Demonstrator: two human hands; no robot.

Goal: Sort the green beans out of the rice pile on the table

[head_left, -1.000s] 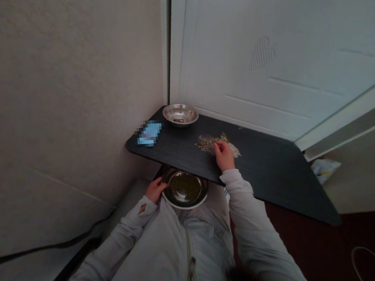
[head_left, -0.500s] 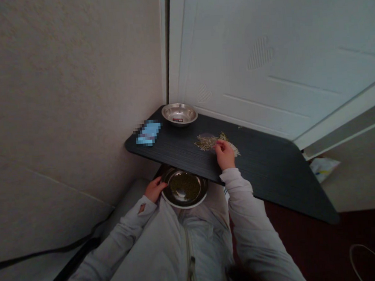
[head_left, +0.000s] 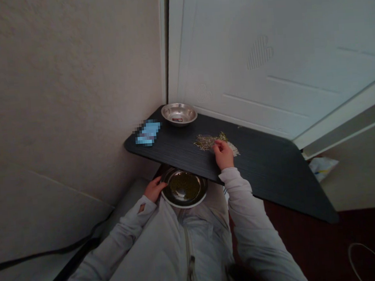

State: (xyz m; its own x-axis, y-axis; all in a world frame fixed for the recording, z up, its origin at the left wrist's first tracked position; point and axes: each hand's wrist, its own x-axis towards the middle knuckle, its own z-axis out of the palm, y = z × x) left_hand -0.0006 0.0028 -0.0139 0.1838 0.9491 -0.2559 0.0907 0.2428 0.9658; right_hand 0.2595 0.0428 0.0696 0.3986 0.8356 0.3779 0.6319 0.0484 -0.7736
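My left hand (head_left: pixel 154 189) grips the left rim of a metal bowl (head_left: pixel 185 206) on my lap, partly under the table's front edge. Small greenish grains (head_left: pixel 187 184) lie inside that bowl. Over the dark tabletop (head_left: pixel 266 169), my right hand (head_left: pixel 223 154) is closed, thumb and fingers pinched together at a spread of small pale and greenish grains (head_left: pixel 204 142). Whatever sits between those fingertips is too small to make out. Whitish grains (head_left: pixel 234 149) lie beside the right hand, partly hidden by it.
A second metal bowl (head_left: pixel 179 114) with a dark label inside stands at the table's back left corner. Left of it lies a blurred-out phone-like thing (head_left: pixel 148 133). A white door (head_left: pixel 268 96) borders the table behind, a wall (head_left: pixel 75 101) on the left.
My right hand has shifted very slightly left over the grains, still pinched. The left hand stays on the bowl's rim.
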